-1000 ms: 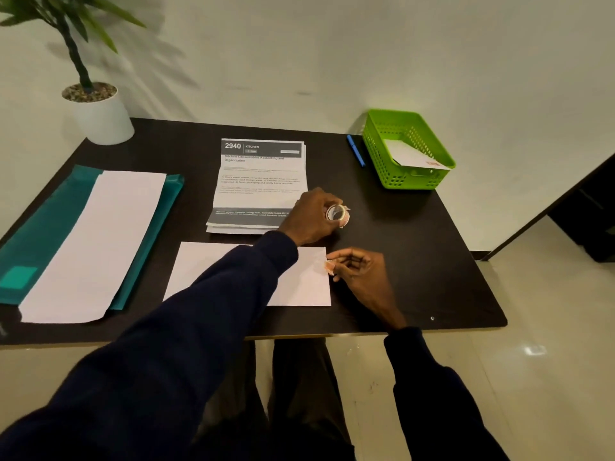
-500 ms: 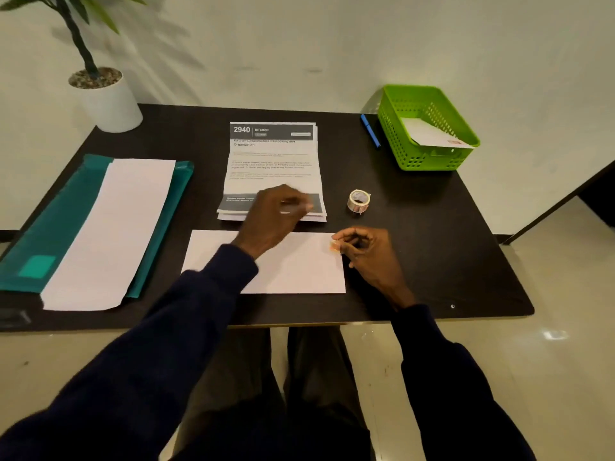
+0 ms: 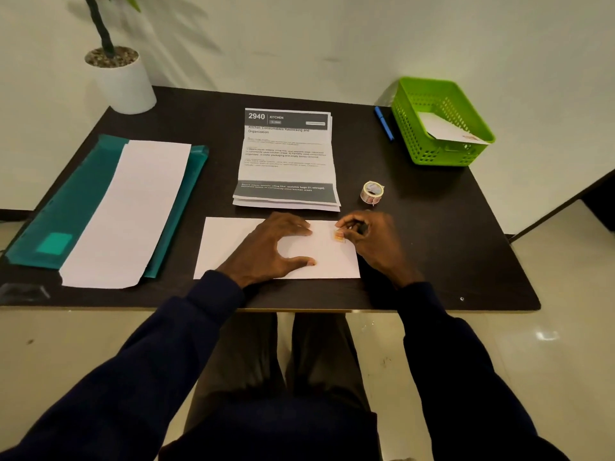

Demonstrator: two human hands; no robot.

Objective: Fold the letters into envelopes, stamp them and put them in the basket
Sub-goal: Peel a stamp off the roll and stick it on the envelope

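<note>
Stamping looks like the step in hand rn: the envelope lies flat near the front edge of the dark surface, and the right hand has its fingertips pinched together on a small orange stamp at the envelope's top right corner, tho I can't tell if it's stuck down yet. Left hand is spread open, fingers and thumb apart, pressing flat on the middle of the envelope to pin it. Next move prob calls for pressing the stamp flush w/o skewing it, then lifting the envelope over to the green basket at the far right corner, which already has one white envelope in it. Stamp roll sits just beyond the right hand, close enough to knock on the way up. Stack of printed letters is just behind the envelope, not touching afaict. Blue pen lies just beside the basket's left wall. Room-wise: plenty of bare surface between the right hand and the basket, so that path is open. Envelope's near edge is close to the front lip, so sliding it back risks it going off. Teal folder w/ a long white sheet on it fills the left side, potted plant in the far left corner
</note>
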